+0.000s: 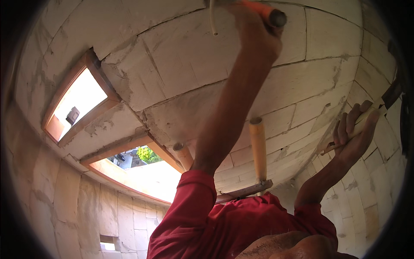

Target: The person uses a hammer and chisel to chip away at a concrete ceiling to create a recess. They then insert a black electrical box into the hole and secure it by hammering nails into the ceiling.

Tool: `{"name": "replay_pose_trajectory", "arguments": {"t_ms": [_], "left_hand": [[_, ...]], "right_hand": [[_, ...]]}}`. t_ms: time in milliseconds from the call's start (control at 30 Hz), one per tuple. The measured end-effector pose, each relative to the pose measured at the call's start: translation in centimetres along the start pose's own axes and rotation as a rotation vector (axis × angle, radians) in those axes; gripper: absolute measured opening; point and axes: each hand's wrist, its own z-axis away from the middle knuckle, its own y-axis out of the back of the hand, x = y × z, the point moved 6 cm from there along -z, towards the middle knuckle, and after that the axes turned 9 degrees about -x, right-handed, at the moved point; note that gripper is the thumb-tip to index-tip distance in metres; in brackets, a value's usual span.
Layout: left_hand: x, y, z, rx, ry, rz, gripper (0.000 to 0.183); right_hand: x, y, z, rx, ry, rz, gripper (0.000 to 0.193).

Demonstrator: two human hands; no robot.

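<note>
My left hand (258, 32), raised at the top of the view, is closed round an orange tool handle (263, 13) with a dark round end. The rest of that tool is blurred or cut off by the upper edge. A short pale cable (212, 19) hangs beside it, in front of the block wall (185, 60). Over at the right, my right hand (354, 129) has its fingers curled round a slim pale piece (360, 126), whose kind I cannot make out. A dark flat object (392, 93) lies just past its fingertips, partly lost at the dim rim.
Two bamboo poles (258, 149) (183, 155) stand upright behind my arms. A wooden plank (246, 192) crosses near my chest. Two openings with orange-brown frames (103, 80) (116, 152) are at the left, the lower one showing greenery. A small wall opening (108, 243) is at lower left.
</note>
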Motion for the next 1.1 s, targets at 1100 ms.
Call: {"name": "replay_pose_trajectory", "arguments": {"t_ms": [1100], "left_hand": [[4.8, -2.5, -1.0, 0.163, -0.298, 0.070, 0.033]], "right_hand": [[4.0, -11.4, -3.3, -0.460, 0.101, 0.255, 0.038]]}}
